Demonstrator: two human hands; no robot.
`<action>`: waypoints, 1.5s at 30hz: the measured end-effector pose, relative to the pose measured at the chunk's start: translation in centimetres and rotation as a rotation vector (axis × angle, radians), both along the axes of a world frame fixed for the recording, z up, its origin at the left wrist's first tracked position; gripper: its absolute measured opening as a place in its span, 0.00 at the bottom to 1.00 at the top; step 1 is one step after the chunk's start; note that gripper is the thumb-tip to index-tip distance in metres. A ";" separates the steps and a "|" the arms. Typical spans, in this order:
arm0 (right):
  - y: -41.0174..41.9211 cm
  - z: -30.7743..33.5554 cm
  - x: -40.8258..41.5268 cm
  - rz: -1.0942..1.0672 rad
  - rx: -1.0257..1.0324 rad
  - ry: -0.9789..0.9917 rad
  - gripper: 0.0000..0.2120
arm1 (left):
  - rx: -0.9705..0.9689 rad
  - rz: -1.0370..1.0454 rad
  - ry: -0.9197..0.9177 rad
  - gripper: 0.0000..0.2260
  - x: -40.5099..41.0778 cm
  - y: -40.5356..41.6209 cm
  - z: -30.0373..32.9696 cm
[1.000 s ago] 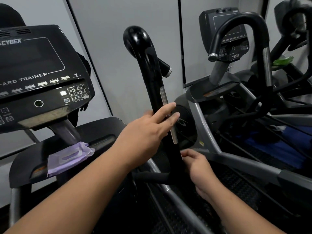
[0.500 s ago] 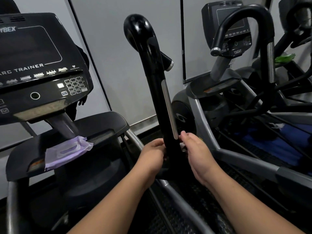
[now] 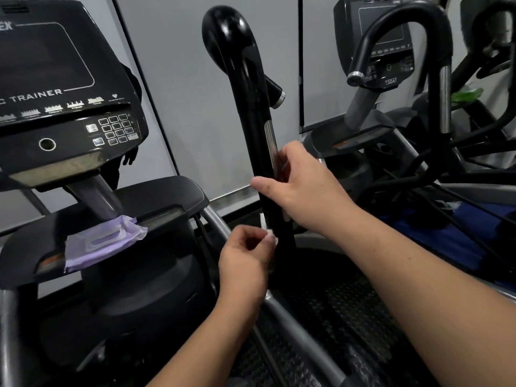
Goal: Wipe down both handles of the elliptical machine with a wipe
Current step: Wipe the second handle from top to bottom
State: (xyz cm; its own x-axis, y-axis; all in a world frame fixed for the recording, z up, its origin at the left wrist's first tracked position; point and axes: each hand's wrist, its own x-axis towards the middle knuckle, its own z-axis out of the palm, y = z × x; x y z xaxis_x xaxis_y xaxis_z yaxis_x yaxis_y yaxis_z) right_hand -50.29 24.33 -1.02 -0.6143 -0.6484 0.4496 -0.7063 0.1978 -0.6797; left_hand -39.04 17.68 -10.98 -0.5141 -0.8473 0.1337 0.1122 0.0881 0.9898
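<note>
At far left we see the console [image 3: 55, 88] of the elliptical machine, its dark panel printed with the partial words "TRAINER" and, cut off at the top edge, letters ending in "EX"; a keypad [image 3: 114, 129] sits at its lower right. Below the console, a purple wipe packet [image 3: 103, 243] lies flat on the machine's black tray [image 3: 167, 196]. Behind stands a grey panelled wall [image 3: 184, 79] with dark seams.

At centre rises the glossy black handle [image 3: 245, 88], upright and slightly tilted, with a silver contact strip [image 3: 270, 141] along its right edge. We see the left hand [image 3: 244, 263] low beside the handle, its fingers [image 3: 259, 241] curled and pinching a small white wipe [image 3: 269, 233], which touches the handle's left side near its base. Just above, the right hand [image 3: 307, 191] grips the handle from the right, fingers wrapped round the shaft over the lower end of the strip, thumb [image 3: 261, 184] extended across the front.

To the right, a neighbouring machine [image 3: 371, 152] shows a curved black handle [image 3: 405, 20] and a second console [image 3: 382, 37] labelled "750AT". A green object [image 3: 466, 94] rests beyond it; we cannot tell what it is. Textured black rubber floor [image 3: 349, 311] lies beneath, with something blue [image 3: 446, 241] at far right.
</note>
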 end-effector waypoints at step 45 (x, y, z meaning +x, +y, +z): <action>-4.3 -4.6 0.8 -0.129 -0.351 0.048 0.21 | 0.010 -0.008 -0.168 0.10 0.4 -0.4 -6.7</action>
